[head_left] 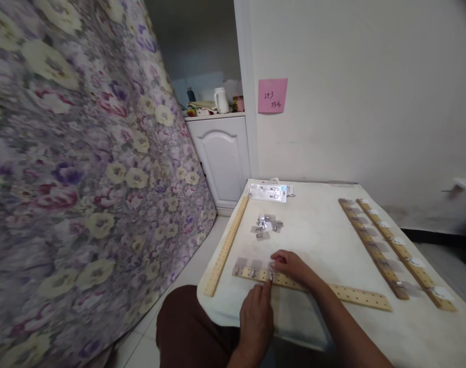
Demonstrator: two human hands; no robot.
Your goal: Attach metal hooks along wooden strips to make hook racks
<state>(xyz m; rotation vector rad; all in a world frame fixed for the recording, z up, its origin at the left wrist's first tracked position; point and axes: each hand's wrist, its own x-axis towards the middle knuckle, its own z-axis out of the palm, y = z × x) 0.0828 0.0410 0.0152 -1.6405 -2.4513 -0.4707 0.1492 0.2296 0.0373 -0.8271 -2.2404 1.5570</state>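
Note:
A pale wooden strip with rows of holes (361, 296) lies across the front of the table, partly under my right forearm. Along its left part sit small metal clips with clear plastic tabs, among them one clip (253, 273) and another at the end (236, 270). My left hand (257, 314) comes from below, its index fingertip pressed at a third metal clip (271, 276) and its other fingers curled. Over the strip, my right hand (290, 265) has its fingers closed at that clip's clear tab, which is mostly hidden.
Several loose clips (264, 225) lie mid-table. Behind them is a clear plastic package (267, 192). Another holed strip (227, 248) runs along the left edge. Two strips bearing clips, a darker one (374, 250) and a paler one (405, 255), lie at right. A flowered curtain (102, 179) hangs left.

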